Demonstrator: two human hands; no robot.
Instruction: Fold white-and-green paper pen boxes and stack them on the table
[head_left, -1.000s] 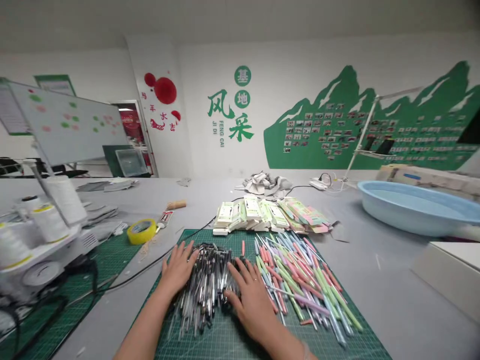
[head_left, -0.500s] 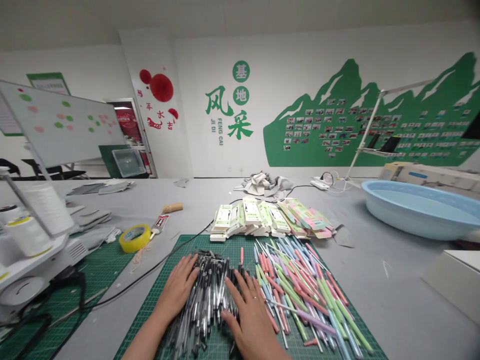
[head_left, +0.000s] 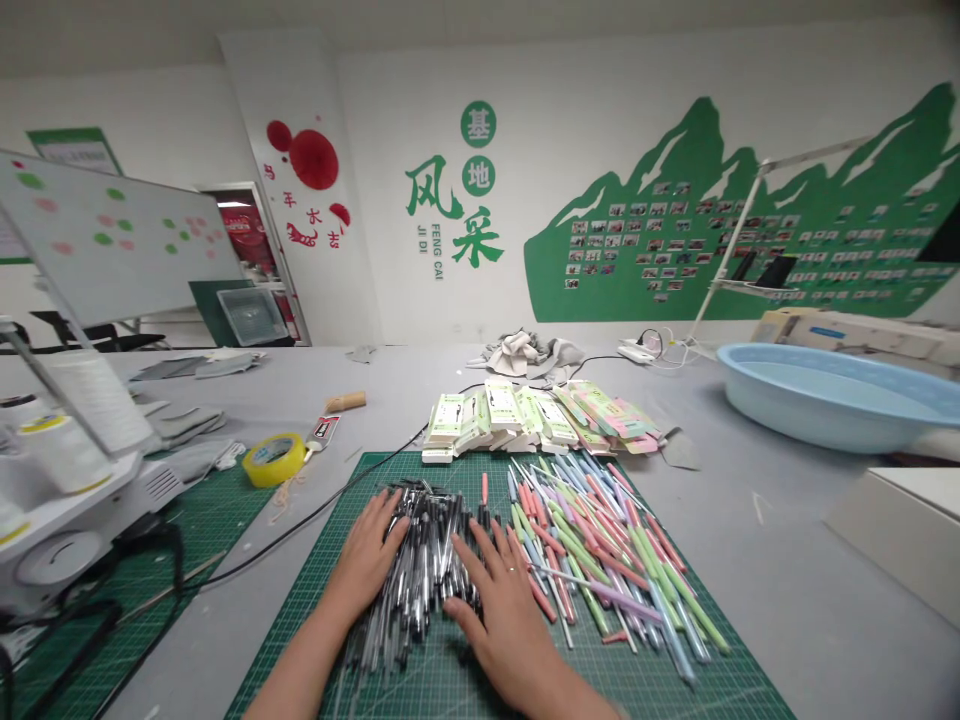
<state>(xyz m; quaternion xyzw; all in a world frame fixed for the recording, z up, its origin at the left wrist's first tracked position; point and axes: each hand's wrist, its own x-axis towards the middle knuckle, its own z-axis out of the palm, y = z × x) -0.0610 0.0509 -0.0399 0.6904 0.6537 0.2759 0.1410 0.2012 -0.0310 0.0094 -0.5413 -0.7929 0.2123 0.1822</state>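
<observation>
Flanking the black pens (head_left: 426, 565) (little has shifted), your left hand (head_left: 365, 560), fingers fairly close, and right hand (head_left: 504, 605), fingers spread, still keep them gathered left of the coloured pens (head_left: 592, 560).

Grey desk under two green mats

A smooth grey desk (head_left: 765, 600) fills the lower half of the frame. At lower centre lies a green gridded cutting mat (head_left: 720, 690), bearing a heap of black-and-clear plastic pens (head_left: 420, 570) and, right of it, pastel-coloured pens (head_left: 600, 560). A second green gridded mat (head_left: 225, 510) covers the lower left, with a yellow tape roll (head_left: 276, 474) near its upper right corner. Above centre sit small green-and-white card boxes (head_left: 502, 405), with crumpled grey cloth (head_left: 532, 355) behind; a light blue plastic basin (head_left: 817, 410) stands at right.
</observation>
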